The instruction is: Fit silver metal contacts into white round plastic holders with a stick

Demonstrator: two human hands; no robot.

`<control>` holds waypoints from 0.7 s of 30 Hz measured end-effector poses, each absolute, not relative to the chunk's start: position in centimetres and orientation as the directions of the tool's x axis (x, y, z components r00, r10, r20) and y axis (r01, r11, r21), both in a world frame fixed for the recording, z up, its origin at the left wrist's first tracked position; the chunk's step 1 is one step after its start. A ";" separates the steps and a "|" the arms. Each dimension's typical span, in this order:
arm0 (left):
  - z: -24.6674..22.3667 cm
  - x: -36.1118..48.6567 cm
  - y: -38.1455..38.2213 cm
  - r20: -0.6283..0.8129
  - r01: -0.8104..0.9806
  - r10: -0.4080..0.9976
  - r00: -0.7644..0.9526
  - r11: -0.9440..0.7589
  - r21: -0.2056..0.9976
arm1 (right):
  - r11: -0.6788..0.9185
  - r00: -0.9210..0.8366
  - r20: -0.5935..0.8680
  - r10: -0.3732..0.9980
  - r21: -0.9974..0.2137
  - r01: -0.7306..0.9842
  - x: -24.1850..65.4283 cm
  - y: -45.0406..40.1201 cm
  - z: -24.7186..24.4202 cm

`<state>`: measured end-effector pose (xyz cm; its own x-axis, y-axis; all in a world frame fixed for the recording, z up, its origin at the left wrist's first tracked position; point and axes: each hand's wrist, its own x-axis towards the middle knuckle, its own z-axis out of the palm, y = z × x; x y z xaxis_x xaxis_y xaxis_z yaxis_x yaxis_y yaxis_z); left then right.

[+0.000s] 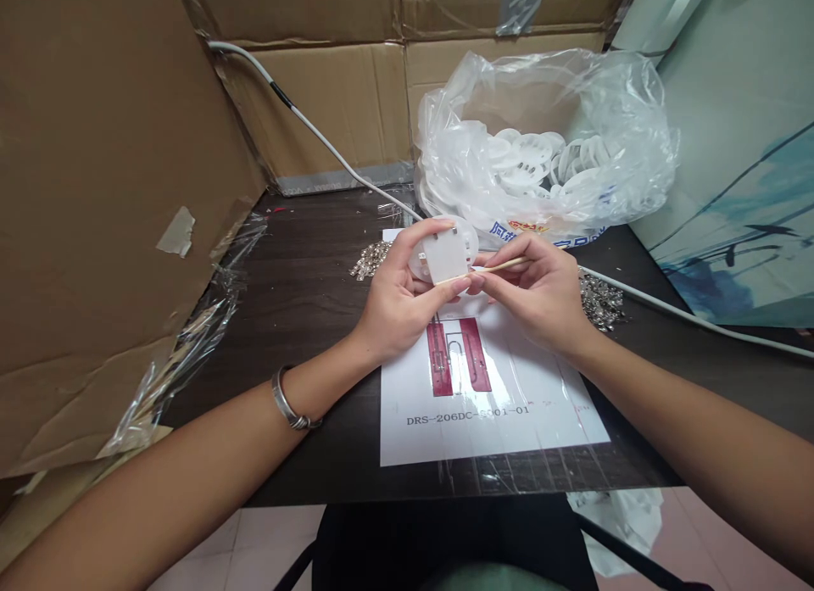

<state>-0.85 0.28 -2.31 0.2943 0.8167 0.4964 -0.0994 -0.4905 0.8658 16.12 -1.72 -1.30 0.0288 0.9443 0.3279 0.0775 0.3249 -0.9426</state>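
My left hand [413, 277] is closed around a round white plastic disc [448, 253], held tilted up over the printed sheet. A flat raised block and small metal pieces show on the disc's face. In my right hand [534, 286] a thin pale wooden stick [507, 265] is pinched between thumb and fingers. The stick's tip meets the lower right edge of the disc, close to my left thumb; exact contact there is too small to make out.
A clear plastic bag [445, 163] full of similar white discs [525, 158] stands behind my hands. Small metal parts lie in a left pile [369, 260] and a right pile [601, 303]. A taped printed sheet [407, 443], a white cable [324, 137] and cardboard walls [343, 108] surround the work.
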 end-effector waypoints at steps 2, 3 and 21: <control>-2.5 -0.8 0.4 0.521 -0.118 0.800 0.298 -0.511 0.851 | 0.272 0.015 0.273 0.962 -0.962 0.028 16.0 -1.8 -1.0; -2.6 -0.8 0.5 0.534 -0.130 0.791 0.298 -0.521 0.844 | 0.245 0.007 0.245 0.969 -0.969 0.007 16.0 -1.9 -0.9; -1.9 -0.8 0.0 0.325 -0.054 0.906 0.270 -0.323 0.945 | 0.155 -0.009 0.155 0.988 -0.988 -0.012 15.8 -1.8 -0.8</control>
